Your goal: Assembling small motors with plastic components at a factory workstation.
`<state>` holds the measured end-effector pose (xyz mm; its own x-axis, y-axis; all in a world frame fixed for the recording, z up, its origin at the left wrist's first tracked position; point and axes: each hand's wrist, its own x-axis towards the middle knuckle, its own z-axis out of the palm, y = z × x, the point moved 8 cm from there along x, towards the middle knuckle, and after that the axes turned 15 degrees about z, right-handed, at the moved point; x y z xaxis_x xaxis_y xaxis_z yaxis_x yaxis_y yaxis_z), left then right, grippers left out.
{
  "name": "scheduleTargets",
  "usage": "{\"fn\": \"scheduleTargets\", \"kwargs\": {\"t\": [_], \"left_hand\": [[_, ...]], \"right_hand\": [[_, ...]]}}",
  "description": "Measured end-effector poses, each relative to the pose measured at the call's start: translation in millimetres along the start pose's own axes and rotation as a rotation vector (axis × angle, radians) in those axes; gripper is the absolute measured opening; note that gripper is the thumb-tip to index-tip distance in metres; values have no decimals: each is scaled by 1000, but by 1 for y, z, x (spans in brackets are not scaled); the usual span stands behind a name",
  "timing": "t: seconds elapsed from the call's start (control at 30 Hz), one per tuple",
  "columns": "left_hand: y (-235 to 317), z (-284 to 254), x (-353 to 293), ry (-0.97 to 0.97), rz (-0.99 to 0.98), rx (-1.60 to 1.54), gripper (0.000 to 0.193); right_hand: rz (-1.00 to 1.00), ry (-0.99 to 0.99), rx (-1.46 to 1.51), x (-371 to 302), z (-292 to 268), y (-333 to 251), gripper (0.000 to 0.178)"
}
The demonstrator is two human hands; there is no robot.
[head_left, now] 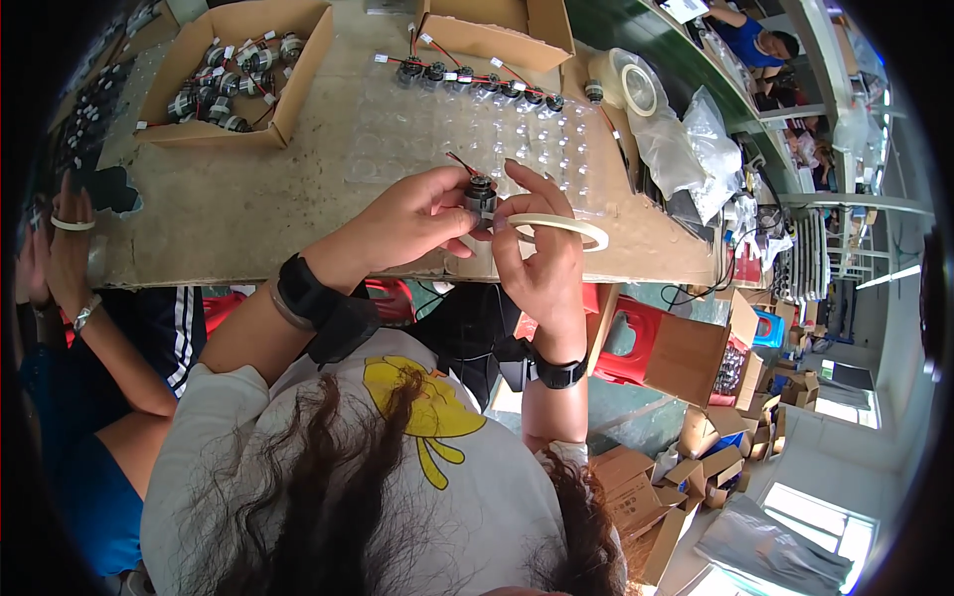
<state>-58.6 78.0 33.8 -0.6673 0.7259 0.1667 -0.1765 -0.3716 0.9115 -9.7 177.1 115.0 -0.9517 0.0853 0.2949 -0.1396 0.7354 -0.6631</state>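
You pinched the small motor (481, 195) in your left hand (407, 221), above the worktop's (248, 214) near edge. Your right hand (542, 260) pinched the tape roll (558, 229) (lying flat) just right of the motor, tape end touching it.

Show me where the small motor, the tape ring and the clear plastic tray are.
small motor (481, 195), head view, its dark body.
tape ring (586, 230), head view, its right rim.
clear plastic tray (437, 129), head view, a bare cell.
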Motion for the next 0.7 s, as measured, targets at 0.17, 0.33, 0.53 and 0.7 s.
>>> {"fn": "scheduleTargets", "kwargs": {"t": [0.17,0.33,0.53,0.7], "left_hand": [[3,0,0,17,-17,23,37],[2,0,0,47,-29,55,37],[-2,-5,1,49,-16,39,35],[1,-5,6,34,55,3,34]], "right_hand": [[-30,-1,-38,1,1,-3,12],[7,12,-27,2,1,-3,11],[-60,65,-123,3,1,-3,13],[-63,94,-122,5,-1,-4,15]]}}
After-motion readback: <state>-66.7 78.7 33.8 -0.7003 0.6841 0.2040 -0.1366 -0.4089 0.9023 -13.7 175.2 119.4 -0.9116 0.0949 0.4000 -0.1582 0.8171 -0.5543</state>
